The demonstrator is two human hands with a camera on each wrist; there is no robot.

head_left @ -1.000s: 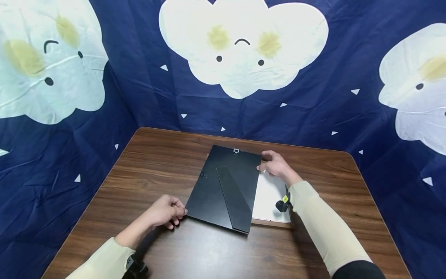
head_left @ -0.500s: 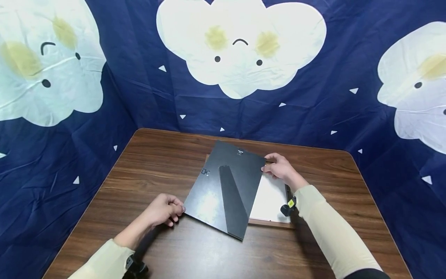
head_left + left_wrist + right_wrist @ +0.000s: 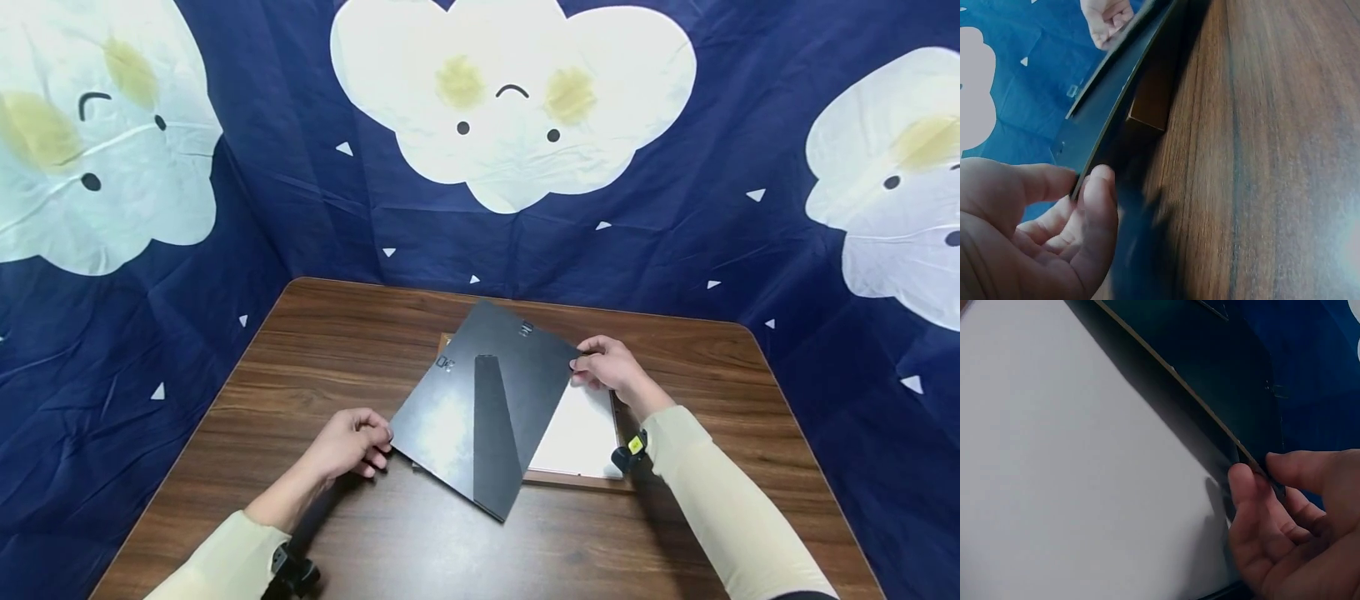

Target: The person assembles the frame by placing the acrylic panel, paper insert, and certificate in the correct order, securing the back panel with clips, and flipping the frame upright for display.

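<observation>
A black picture frame back (image 3: 442,417) with a stand leg (image 3: 493,433) and small metal hangers is held tilted between both hands. My left hand (image 3: 351,443) pinches its near-left corner between thumb and fingers; the left wrist view shows that corner raised off the table. At the opposite, far-right corner, my right hand (image 3: 611,367) pinches the board the same way. Beneath it lies the wooden picture frame (image 3: 577,481), partly hidden by the board. White backing (image 3: 573,433) shows inside the frame, and fills much of the right wrist view as a white sheet (image 3: 1072,462).
The brown wood-grain table (image 3: 315,350) extends around the frame on all sides. A dark blue cloth (image 3: 420,225) printed with white clouds hangs behind the table's back edge and at both sides.
The black frame back has turned clockwise over the frame. My right hand has moved slightly right and nearer; my left hand has shifted a little left and away, both still pinching the board.
</observation>
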